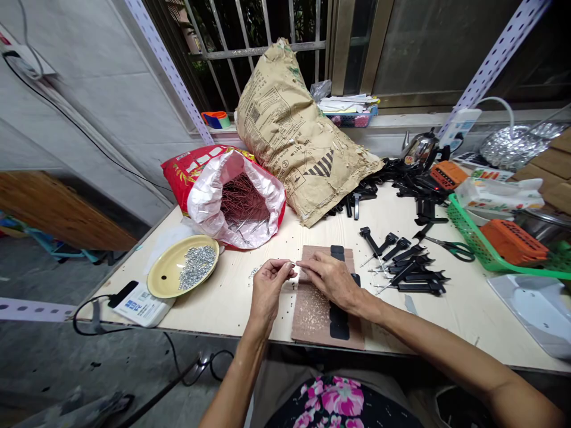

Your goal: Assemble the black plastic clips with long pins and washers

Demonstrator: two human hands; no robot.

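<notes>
My left hand (pixel 271 285) and my right hand (pixel 332 279) meet fingertip to fingertip over the left edge of a brown board (pixel 307 330). Each pinches at a tiny, pale, thin piece between them, too small to name. Under my right hand, dark rounded pads (pixel 339 314) run in a column on the board, and light crumbs (pixel 312 309) are scattered beside it. A few small shiny metal bits (pixel 253 272) lie left of my left hand. To the right of the board rest several black plastic tools (pixel 408 270), some with thin metal rods sticking out.
At left stands a yellow bowl (pixel 161 267) with small metal parts. Behind it, a red sack (pixel 182 169) gapes over reddish-brown rods (pixel 243 202). A brown paper sack (pixel 285 131) leans at the back. Scissors (pixel 461 251) lie near a green basket (pixel 475 249).
</notes>
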